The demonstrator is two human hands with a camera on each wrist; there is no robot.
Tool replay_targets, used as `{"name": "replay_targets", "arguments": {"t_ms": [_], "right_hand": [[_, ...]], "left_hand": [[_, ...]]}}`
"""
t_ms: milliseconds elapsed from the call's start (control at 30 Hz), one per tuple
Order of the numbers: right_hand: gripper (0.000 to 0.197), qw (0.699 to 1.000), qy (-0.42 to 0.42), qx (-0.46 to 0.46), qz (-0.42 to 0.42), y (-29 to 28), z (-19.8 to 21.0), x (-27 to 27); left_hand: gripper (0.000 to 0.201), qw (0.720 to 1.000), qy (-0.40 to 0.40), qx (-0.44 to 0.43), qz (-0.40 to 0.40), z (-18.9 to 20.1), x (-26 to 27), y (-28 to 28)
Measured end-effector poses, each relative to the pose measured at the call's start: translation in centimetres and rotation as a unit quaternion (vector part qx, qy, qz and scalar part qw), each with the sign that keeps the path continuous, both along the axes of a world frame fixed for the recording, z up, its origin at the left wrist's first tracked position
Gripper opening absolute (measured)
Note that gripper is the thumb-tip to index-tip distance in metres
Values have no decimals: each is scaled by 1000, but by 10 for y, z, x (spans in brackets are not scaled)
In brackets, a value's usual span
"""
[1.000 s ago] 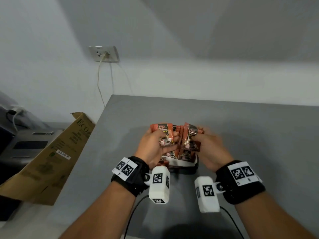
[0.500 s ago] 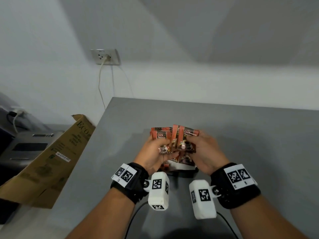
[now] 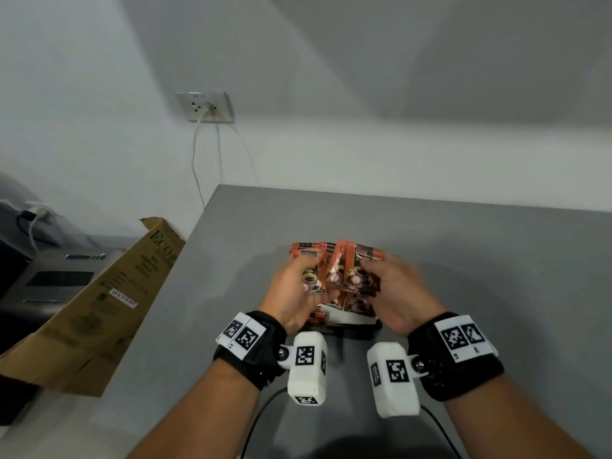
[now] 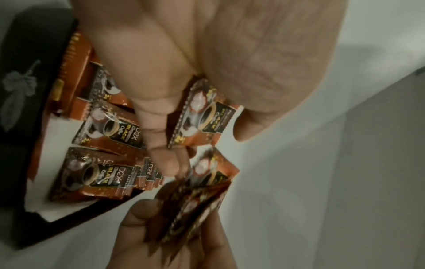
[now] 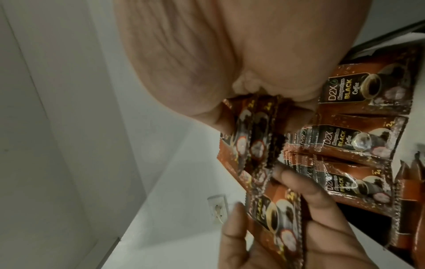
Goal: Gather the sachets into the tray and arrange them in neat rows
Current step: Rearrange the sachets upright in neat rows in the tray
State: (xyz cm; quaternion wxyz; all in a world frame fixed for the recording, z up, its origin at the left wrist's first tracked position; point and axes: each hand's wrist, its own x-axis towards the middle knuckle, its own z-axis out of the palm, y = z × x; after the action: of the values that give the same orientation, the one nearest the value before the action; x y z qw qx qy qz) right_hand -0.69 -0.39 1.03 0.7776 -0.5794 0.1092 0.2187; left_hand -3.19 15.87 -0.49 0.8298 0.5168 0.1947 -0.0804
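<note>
Fingers on both hands are pinching stuff: left hand [image 3: 299, 294] grips a brown-orange foil coffee sachet [image 3: 309, 276], right hand [image 3: 395, 293] holds a small fanned bunch [image 3: 356, 270], both just above the black white-lined tray [image 4: 39, 207] with more sachets [image 5: 358, 138] lined up inside.

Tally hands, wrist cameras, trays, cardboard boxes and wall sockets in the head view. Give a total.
Hands: 2, left hand and right hand, each gripping sachets
Wrist cameras: 2
Tray: 1
Cardboard box: 1
Wall socket: 1
Total: 7
</note>
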Motion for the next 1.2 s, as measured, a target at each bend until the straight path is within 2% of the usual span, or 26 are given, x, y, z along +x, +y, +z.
{"name": "replay_targets", "arguments": {"t_ms": [67, 200, 267, 400, 433, 533, 600, 667, 700, 767, 800, 833, 900, 933, 1000, 1067, 1200], "right_hand": [[29, 1000, 2, 12, -16, -6, 1, 2], [35, 999, 10, 34, -31, -12, -3, 2], [32, 999, 3, 33, -25, -9, -3, 1], [28, 997, -65, -24, 16, 1, -3, -4], [28, 995, -88, -48, 22, 3, -3, -6], [32, 988, -134, -77, 13, 8, -3, -10], [31, 977, -180, -110, 16, 11, -3, -12], [27, 948, -250, -194, 37, 12, -5, -12], [23, 923, -288, -250, 52, 12, -6, -12], [19, 857, -354, -370, 67, 12, -6, -13], [29, 835, -367, -404, 66, 11, -4, -14], [48, 829, -366, -415, 79, 9, 0, -15], [87, 811, -381, -415, 158, 5, 9, -14], [100, 782, -398, -432, 208, 5, 13, -13], [109, 735, -419, -460, 272, 7, 16, -8], [101, 726, -427, -463, 275, 9, 16, -3], [94, 738, -426, -447, 272, 11, 17, -3]], "left_hand": [[41, 1000, 18, -14, 20, -2, 0, 5], [24, 999, 14, 19, 26, -1, 5, 7], [21, 998, 9, 47, 36, -3, 9, 4], [15, 998, 12, 52, 43, -3, 11, -4], [18, 999, 17, 28, 43, 0, 9, -6], [49, 998, 14, -47, 42, 6, 6, -12], [60, 998, 7, -70, 8, 6, 4, -16], [45, 998, -2, -56, -14, 6, 3, -18], [34, 998, -4, -54, -12, 5, 4, -17], [31, 998, -11, -59, -20, 4, 3, -15], [31, 998, -16, -65, -21, 4, 3, -14], [30, 997, -15, -73, -14, 4, 3, -13], [34, 996, -11, -92, -9, 5, 3, -12], [41, 995, -10, -96, -21, 6, 2, -11], [49, 991, -6, -109, -72, 9, -1, -10], [47, 986, -14, -127, -104, 9, -3, -8], [35, 985, -21, -139, -104, 9, -3, -8]]}}
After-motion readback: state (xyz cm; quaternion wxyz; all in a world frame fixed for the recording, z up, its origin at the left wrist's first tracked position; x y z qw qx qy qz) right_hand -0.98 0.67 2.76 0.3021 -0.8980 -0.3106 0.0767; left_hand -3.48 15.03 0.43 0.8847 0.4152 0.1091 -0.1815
